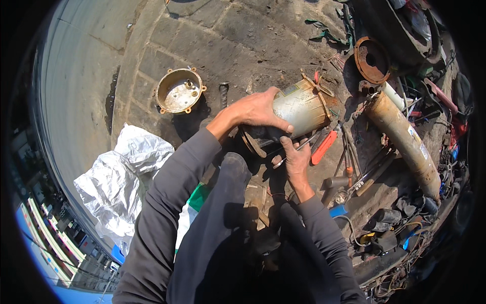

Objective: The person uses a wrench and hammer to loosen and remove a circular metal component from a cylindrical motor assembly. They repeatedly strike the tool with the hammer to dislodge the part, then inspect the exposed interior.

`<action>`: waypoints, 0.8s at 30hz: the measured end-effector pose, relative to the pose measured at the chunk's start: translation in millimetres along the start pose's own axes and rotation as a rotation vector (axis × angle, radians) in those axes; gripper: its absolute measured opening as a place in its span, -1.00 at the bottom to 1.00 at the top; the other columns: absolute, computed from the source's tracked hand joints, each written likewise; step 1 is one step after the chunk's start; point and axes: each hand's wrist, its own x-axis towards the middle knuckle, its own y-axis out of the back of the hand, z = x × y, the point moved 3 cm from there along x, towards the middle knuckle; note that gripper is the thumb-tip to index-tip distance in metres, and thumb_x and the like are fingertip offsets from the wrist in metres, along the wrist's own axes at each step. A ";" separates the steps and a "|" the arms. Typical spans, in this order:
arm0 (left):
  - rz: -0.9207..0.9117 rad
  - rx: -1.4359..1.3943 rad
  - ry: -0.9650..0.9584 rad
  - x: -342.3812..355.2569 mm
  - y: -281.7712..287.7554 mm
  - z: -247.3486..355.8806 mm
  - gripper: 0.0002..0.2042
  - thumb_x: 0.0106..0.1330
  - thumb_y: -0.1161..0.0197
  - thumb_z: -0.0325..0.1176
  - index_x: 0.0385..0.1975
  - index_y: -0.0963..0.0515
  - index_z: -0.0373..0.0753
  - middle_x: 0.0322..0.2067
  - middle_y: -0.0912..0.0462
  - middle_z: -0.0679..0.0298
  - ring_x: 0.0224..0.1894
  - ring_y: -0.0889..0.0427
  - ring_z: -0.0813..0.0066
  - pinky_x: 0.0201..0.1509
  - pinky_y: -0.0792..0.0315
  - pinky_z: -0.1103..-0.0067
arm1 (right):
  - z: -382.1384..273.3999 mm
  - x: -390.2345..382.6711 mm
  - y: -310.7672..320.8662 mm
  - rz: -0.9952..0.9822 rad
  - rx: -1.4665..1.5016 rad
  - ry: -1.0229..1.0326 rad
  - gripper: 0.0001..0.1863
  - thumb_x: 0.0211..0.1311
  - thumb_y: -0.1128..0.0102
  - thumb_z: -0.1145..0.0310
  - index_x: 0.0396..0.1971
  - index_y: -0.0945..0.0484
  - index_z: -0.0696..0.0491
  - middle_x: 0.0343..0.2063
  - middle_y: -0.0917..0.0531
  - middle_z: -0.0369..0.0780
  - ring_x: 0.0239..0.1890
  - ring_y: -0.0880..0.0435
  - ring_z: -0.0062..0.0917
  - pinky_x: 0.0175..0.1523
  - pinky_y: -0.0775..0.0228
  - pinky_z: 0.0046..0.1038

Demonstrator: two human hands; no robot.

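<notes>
My left hand (259,110) grips the side of a dull silver metal cylinder (304,107) with rusty brackets, lying tilted on the stone paving. Its dark open end (258,137) faces me. My right hand (296,161) is just below that end, closed on a thin metal tool (298,148) whose tip points toward the opening. Both forearms wear dark grey sleeves.
A brass-coloured round cover (179,91) lies to the left, with a short bolt (224,94) beside it. A crinkled silver sheet (124,175) lies at lower left. Right of the cylinder lie an orange-handled tool (324,147), a hammer, a long rusty pipe (402,139) and a rusty ring (371,59).
</notes>
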 end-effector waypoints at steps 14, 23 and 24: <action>0.365 -0.171 -0.062 43.3 25.9 7.3 0.26 -0.11 -0.64 0.35 0.42 -0.28 -0.59 0.19 -0.57 -0.35 0.22 -0.66 -0.06 0.29 -0.55 0.27 | -76.7 69.9 13.4 -0.065 -0.030 0.346 -0.42 0.35 -0.55 0.21 0.17 -0.51 0.24 -0.07 -0.75 -0.22 -0.08 -0.69 -0.63 0.06 -0.51 -0.58; 0.440 -0.210 -0.210 83.0 47.8 -1.2 0.28 -0.14 -0.59 0.48 0.37 -0.38 -0.57 0.09 -0.62 -0.41 0.17 -0.69 -0.16 0.32 -0.56 0.29 | -87.2 85.0 44.6 0.036 -0.444 0.275 -0.56 0.56 -0.29 0.12 0.10 -0.58 0.22 -0.29 -0.77 -0.23 -0.28 -0.67 -0.63 -0.15 -0.48 -0.55; 0.426 -0.204 -0.176 83.2 46.2 -2.2 0.29 -0.15 -0.60 0.48 0.38 -0.37 -0.58 0.10 -0.62 -0.41 0.20 -0.68 -0.16 0.34 -0.55 0.28 | -82.5 68.4 53.1 0.030 -0.441 0.242 -0.59 0.59 -0.24 0.15 0.10 -0.58 0.21 -0.31 -0.75 -0.24 -0.29 -0.65 -0.64 -0.17 -0.46 -0.55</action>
